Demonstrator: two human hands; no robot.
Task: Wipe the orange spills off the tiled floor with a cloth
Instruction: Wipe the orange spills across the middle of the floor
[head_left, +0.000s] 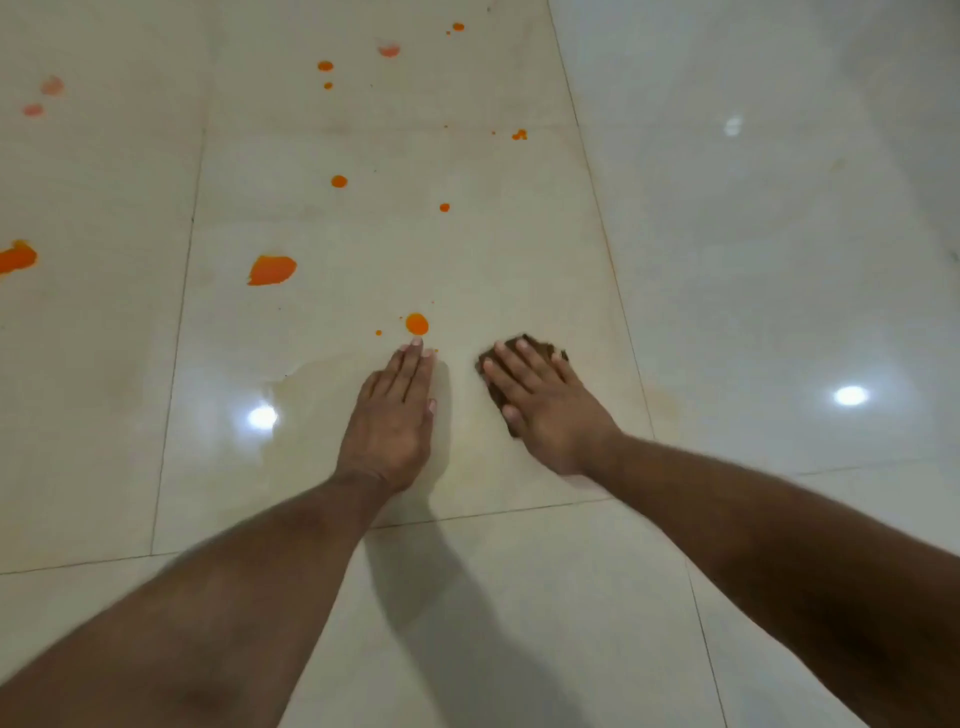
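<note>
No writing or brand shows anywhere. The floor (753, 260) is glossy cream tile, large square slabs with thin dark grout lines, mirroring round lamp glare. The right hand (545, 402) lies flat on a dark brown cloth (540, 347), its fingers (511, 356) straight and slightly spread, pressing the cloth down; the cloth looks soft and crumpled, showing only past the fingertips and beside the thumb. The left hand (395, 415) rests palm down on bare tile just beside it at 9 o'clock, fingers straight and close together, holding nothing. A round orange drop (416, 323) sits just off the left fingertips at 12 o'clock. A bigger, ragged orange blot (271, 269) lies toward 10 o'clock, another (18, 256) at the far left edge. Small round spots (338, 181) scatter further up at 12 o'clock, with paler pink smears (388, 50) among them. Around the left hand the tile carries a faint yellowish wet film (306, 384).
</note>
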